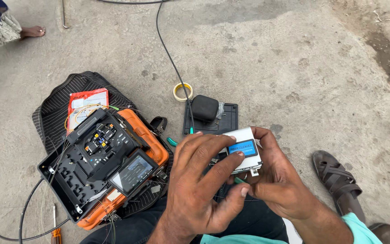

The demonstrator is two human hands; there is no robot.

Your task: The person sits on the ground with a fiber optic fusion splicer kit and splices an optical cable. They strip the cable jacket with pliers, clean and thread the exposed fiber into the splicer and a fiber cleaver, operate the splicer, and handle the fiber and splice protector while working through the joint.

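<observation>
My right hand [278, 180] grips a small white box-shaped tool with a blue label [244, 151] from the right side and beneath. My left hand [201, 185] lies over the tool's left side, its fingers spread and a fingertip touching the blue label. Both hands are above my dark trousers, at the lower centre of the head view. A thin green piece shows just under the tool, between my fingers. To the left stands an orange and black machine [109, 167] with a small tilted screen [132, 173], its lid open.
A ribbed black mat [59, 108] lies under the machine, with a red and white packet [86, 103] on it. A black cable [168, 49] runs past a yellow tape roll [183, 91]. A black pouch [205, 108] sits on a black tray [229, 118]. My sandalled foot [337, 180] is right; another person's bare foot [32, 31] top left.
</observation>
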